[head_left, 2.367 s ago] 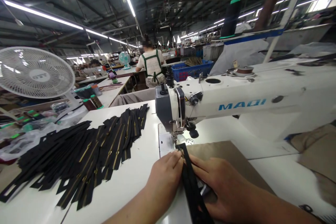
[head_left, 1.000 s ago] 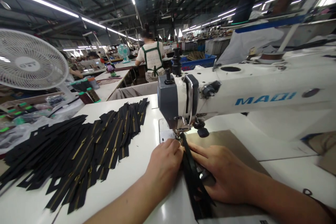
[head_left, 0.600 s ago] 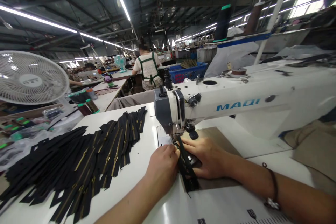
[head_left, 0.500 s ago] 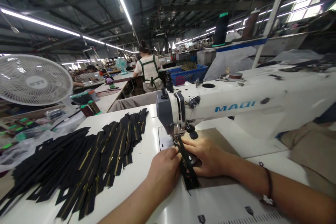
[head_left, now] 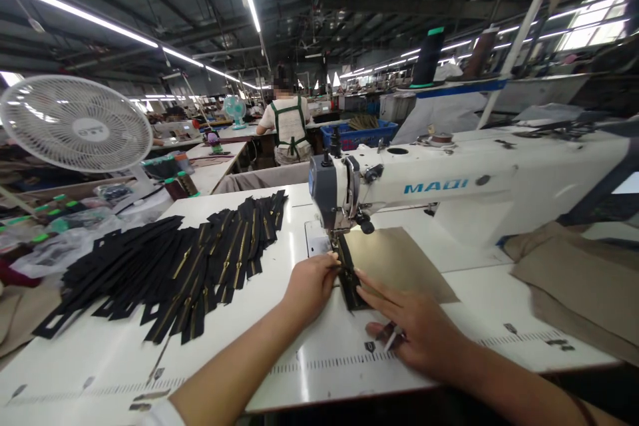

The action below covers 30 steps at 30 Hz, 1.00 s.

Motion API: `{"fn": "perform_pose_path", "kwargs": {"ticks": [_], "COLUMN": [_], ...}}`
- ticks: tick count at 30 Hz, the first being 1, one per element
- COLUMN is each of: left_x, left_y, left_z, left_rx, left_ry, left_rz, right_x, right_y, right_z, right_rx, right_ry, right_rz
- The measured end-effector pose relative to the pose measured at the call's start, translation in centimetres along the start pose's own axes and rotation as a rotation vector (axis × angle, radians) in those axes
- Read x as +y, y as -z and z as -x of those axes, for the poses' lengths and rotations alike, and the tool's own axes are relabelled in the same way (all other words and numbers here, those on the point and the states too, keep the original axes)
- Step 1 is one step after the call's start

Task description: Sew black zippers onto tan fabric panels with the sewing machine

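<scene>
A black zipper point(head_left: 352, 289) lies along the left edge of an olive-tan fabric piece point(head_left: 404, 256), its far end under the presser foot of the white sewing machine point(head_left: 469, 180). My left hand point(head_left: 312, 283) pinches the zipper's left edge just in front of the needle area. The fingertips of my right hand point(head_left: 419, 329) rest on the zipper and the near edge of the fabric. Tucked in that hand's curled lower fingers are small thread snips point(head_left: 393, 338), metal tip showing, the rest mostly hidden.
Many black zippers with brass teeth point(head_left: 200, 259) lie fanned out on the left of the white table point(head_left: 279, 373). Tan fabric pieces point(head_left: 574, 286) are piled at right. A white fan point(head_left: 90, 126) and thread spools point(head_left: 180, 185) stand at back left. Another person point(head_left: 287, 123) works farther off.
My right hand has slid back toward me and right, uncovering the fabric and showing the snips. The left hand still pinches the zipper. The camera view has shifted.
</scene>
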State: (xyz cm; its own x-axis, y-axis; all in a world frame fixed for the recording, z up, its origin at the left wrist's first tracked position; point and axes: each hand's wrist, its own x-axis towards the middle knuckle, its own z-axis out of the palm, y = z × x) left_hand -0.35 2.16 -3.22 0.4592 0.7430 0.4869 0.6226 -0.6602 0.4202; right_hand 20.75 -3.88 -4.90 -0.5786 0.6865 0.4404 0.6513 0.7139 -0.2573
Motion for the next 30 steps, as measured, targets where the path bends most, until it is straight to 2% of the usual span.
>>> {"fn": "perform_pose_path", "kwargs": {"ticks": [9,13,21,27,30], "left_x": [0.1,-0.1,-0.2,0.6,0.7], "left_y": [0.3,0.2,-0.1,0.2,0.3], "left_z": [-0.1,-0.1,0.5,0.4,0.2], "left_rx": [0.074,0.061,0.015,-0.045,-0.057], "left_ry": [0.049,0.026,-0.109,-0.211,-0.234], "left_rz": [0.065,0.053,-0.042,-0.157,-0.200], "right_x": [-0.6,-0.6,-0.6,-0.4,-1.0], "right_y": [0.5,0.6,0.6,0.3,0.2], "right_z": [-0.4,-0.4,-0.2,-0.1,-0.2], "right_rx": [-0.141,-0.130,-0.119,-0.102,-0.100], "right_ry": [0.022,0.033,0.130,0.081,0.051], "right_rz": [0.003,-0.005,0.005,-0.081,-0.029]}}
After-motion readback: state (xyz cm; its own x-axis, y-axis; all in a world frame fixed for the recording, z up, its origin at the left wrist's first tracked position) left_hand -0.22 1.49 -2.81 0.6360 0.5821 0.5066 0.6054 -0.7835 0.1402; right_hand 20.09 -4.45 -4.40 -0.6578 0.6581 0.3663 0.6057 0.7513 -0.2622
